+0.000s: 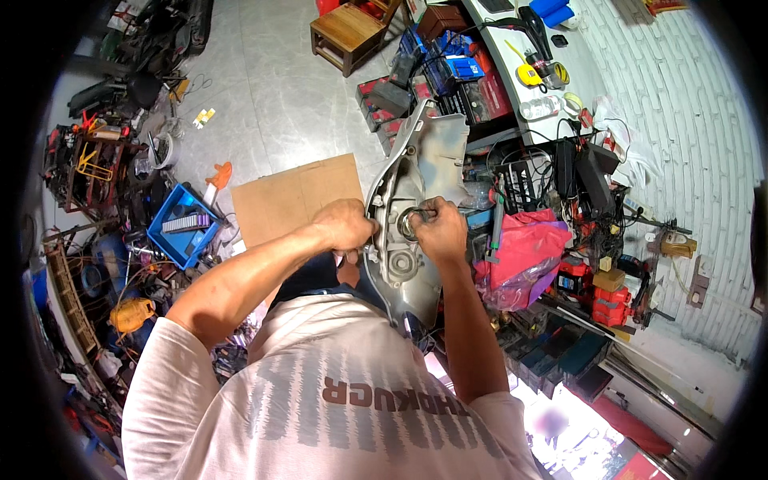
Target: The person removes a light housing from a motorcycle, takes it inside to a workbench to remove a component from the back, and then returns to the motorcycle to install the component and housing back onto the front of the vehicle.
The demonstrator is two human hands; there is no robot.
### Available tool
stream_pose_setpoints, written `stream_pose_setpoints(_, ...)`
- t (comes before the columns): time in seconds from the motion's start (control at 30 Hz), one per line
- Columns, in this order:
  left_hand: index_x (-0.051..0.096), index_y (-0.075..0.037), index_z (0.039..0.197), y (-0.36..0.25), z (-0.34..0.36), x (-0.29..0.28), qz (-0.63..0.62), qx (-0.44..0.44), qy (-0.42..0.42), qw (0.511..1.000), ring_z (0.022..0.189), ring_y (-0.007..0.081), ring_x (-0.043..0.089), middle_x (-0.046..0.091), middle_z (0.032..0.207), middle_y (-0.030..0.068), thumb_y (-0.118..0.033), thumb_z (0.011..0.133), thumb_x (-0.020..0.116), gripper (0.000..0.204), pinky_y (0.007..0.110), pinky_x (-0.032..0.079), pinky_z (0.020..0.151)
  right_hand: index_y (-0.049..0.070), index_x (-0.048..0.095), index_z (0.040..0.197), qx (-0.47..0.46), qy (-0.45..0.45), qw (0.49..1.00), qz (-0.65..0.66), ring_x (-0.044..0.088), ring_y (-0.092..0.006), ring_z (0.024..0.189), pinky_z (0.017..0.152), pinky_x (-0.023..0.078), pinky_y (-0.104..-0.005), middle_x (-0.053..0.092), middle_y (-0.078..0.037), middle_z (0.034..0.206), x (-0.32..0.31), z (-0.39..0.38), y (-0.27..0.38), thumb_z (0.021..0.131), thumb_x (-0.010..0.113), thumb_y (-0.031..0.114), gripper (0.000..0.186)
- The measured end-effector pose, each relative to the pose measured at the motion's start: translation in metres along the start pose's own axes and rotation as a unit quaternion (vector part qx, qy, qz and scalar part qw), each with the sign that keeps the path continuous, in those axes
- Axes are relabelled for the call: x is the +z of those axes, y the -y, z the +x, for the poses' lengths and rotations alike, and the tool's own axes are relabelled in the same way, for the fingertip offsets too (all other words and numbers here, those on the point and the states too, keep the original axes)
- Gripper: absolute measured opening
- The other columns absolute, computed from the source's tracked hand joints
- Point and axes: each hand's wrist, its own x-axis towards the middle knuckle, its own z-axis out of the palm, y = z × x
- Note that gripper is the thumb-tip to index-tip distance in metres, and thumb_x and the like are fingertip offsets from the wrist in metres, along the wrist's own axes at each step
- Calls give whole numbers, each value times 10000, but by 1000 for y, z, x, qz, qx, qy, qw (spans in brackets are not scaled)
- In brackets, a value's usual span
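Note:
A long grey moulded panel [442,156], like a vehicle body part, stands in front of me with its ribbed inner side showing. My left hand [346,224] is closed on the panel's left edge. My right hand [442,230] has its fingers pinched together at a dark round socket [406,225] in the panel's middle. Whatever those fingers hold is too small and covered to make out. Below the socket, the panel has a second round moulding [401,262] with rings.
Under my left arm lies a brown cardboard sheet [292,196]. A blue bin [182,250] and piled tools are on the left. Right of the panel are a pink bag [524,260] and tangled cables. Farther off stand a wooden chair [348,30] and a white table [512,68].

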Motion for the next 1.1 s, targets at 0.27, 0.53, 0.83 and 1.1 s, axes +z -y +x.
stream_pose_setpoints(0.27, 747, 37, 896, 1, 5, -2, -56, -20, 16, 998, 487, 197, 652, 739, 666, 122, -256, 989, 576, 352, 354, 498, 446, -19, 743, 1097, 25, 32, 999, 35, 735, -413, 962, 891, 573, -457, 738, -271, 1077, -3, 8, -4, 833, 802, 275, 400)
stream_pose_setpoints(0.53, 680, -12, 1008, 39, 17, -13, -182, -3, 23, 983, 464, 156, 598, 738, 681, 151, -239, 987, 570, 253, 331, 403, 384, -35, 712, 1172, -34, -56, 980, 189, 780, -273, 882, 831, 618, -334, 758, -197, 1057, -43, -10, -24, 911, 738, 46, 274)
stream_pose_setpoints(0.83, 660, 44, 1125, 50, 22, -13, -271, 62, 50, 959, 576, 236, 723, 746, 895, 157, -161, 975, 575, 268, 314, 485, 424, 44, 696, 1119, -209, -180, 961, 30, 658, -370, 1090, 953, 524, -458, 712, -147, 1129, -84, -36, 15, 816, 786, 30, 316)
stream_pose_setpoints(1.1, 665, 42, 1018, 50, 30, -1, -296, 44, -4, 954, 496, 215, 660, 726, 749, 163, -207, 985, 557, 274, 328, 445, 378, 61, 687, 1159, -178, -139, 974, 24, 650, -371, 1077, 954, 516, -461, 698, -140, 1145, -96, -59, 25, 815, 816, 74, 367)
